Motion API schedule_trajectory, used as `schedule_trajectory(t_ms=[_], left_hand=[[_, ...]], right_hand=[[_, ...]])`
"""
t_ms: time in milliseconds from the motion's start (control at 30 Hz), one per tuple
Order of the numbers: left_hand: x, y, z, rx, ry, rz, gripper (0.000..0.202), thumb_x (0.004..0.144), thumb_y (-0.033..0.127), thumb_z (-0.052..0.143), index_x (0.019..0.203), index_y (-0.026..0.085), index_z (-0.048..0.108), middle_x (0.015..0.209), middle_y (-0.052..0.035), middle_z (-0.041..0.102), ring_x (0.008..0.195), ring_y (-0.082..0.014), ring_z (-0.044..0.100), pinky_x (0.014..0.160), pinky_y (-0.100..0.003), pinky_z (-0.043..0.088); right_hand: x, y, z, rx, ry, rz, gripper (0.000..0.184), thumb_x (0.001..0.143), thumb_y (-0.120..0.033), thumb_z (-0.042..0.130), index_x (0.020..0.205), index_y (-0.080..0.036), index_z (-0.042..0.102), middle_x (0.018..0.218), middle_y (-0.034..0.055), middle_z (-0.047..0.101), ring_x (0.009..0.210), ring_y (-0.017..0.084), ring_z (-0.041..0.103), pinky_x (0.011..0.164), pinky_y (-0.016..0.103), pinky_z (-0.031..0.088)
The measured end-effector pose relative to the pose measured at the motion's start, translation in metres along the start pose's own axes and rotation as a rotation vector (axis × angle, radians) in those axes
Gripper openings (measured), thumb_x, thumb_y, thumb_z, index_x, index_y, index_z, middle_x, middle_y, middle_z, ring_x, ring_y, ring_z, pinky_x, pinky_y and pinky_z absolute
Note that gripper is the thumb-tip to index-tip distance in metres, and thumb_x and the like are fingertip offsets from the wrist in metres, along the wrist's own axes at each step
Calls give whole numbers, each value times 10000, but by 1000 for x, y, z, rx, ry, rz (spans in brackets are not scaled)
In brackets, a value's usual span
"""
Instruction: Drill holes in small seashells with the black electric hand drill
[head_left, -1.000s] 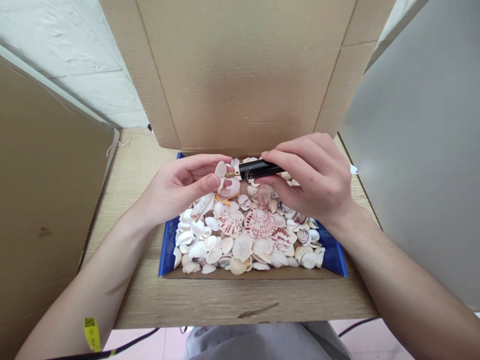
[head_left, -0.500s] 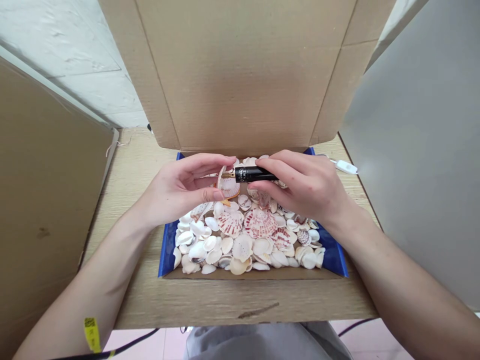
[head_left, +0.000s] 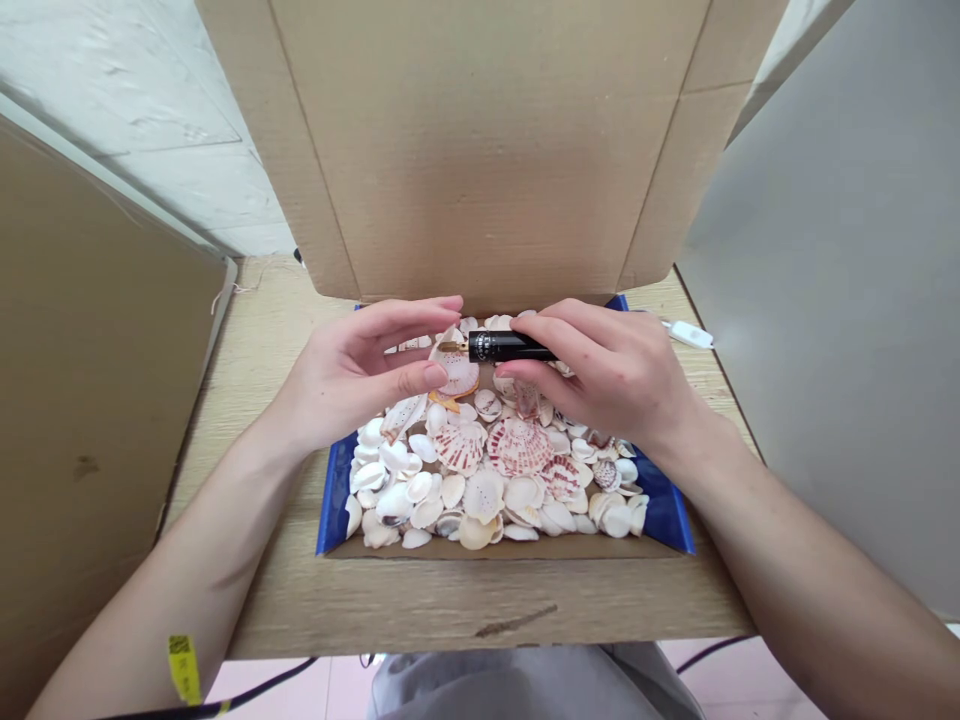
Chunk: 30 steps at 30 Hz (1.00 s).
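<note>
My left hand (head_left: 352,370) holds a pale seashell (head_left: 444,346) nearly edge-on between its thumb and fingertips. My right hand (head_left: 607,365) is wrapped around a black mini drill (head_left: 510,347) that lies level and points left. The drill's brass chuck (head_left: 451,347) reaches the shell's hollow side; I cannot tell whether the bit has gone through. Below both hands, many loose seashells fill an open box with blue sides (head_left: 667,505). Red-striped scallop shells (head_left: 520,446) lie in the middle among smaller white ones (head_left: 370,475).
Behind the hands the cardboard lid (head_left: 487,150) stands raised. Board panels flank the wooden table (head_left: 420,600) at left (head_left: 90,350) and right (head_left: 840,300). A white inline switch (head_left: 690,334) on a cord lies to the right. A dark mark (head_left: 517,620) shows near the table's front edge.
My left fingers and thumb have shifted slightly left and up, with the shell tilted a little. The right hand and the drill have hardly moved.
</note>
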<state>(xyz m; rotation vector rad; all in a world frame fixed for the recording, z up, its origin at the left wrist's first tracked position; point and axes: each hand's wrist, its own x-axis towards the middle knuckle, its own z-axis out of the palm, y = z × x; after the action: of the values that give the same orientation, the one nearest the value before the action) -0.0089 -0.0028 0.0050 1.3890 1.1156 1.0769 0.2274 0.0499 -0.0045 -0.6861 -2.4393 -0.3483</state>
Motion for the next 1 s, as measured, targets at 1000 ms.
schedule_trajectory(t_ms=[1000], left_hand=[[0, -9, -6, -85, 86, -64, 405, 797, 361, 743, 1187, 271, 683, 1317, -80, 640, 1179, -263, 627, 973, -356, 537]], right_hand=[[-1, 5, 2, 12, 80, 192, 202, 910, -391, 576, 994, -207, 581, 871, 47, 672, 772, 173, 623, 610, 298, 459]])
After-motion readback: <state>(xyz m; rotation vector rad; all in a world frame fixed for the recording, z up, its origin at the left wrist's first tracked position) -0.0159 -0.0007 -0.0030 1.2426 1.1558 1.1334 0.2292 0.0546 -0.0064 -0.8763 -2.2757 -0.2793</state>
